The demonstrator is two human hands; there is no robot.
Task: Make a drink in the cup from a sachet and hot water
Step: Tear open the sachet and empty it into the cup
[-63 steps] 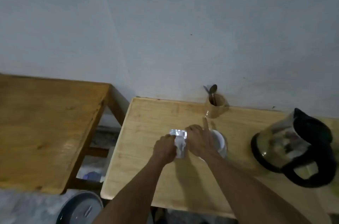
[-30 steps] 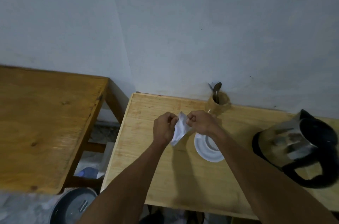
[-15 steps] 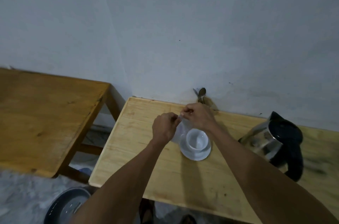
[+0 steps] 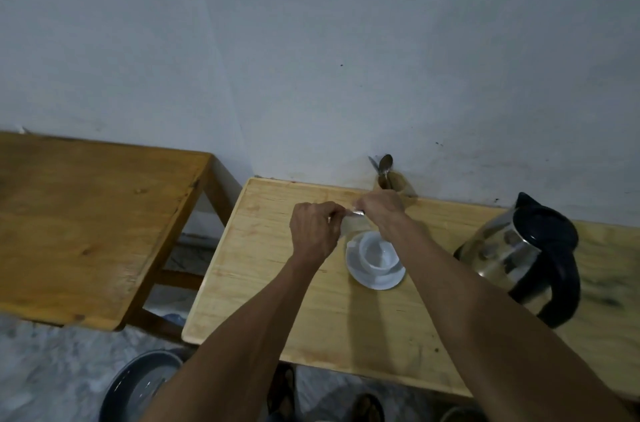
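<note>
A white cup (image 4: 376, 253) stands on a white saucer (image 4: 377, 278) in the middle of the light wooden table (image 4: 263, 283). Just above and behind the cup, my left hand (image 4: 313, 233) and my right hand (image 4: 381, 208) both pinch a small silvery sachet (image 4: 355, 214) at its top edge. Most of the sachet is hidden by my fingers. A steel kettle (image 4: 519, 255) with a black lid and handle stands to the right of the cup.
A wooden holder (image 4: 393, 184) with a spoon (image 4: 385, 165) sits against the wall behind my hands. A darker wooden table (image 4: 86, 224) stands at the left across a gap. A round dark basin (image 4: 138, 387) lies on the floor below. My feet show under the table edge.
My hands lifted the sachet off the table and brought it over the far side of the cup. The pinch has tightened at its top edge. The cup and kettle stayed put.
</note>
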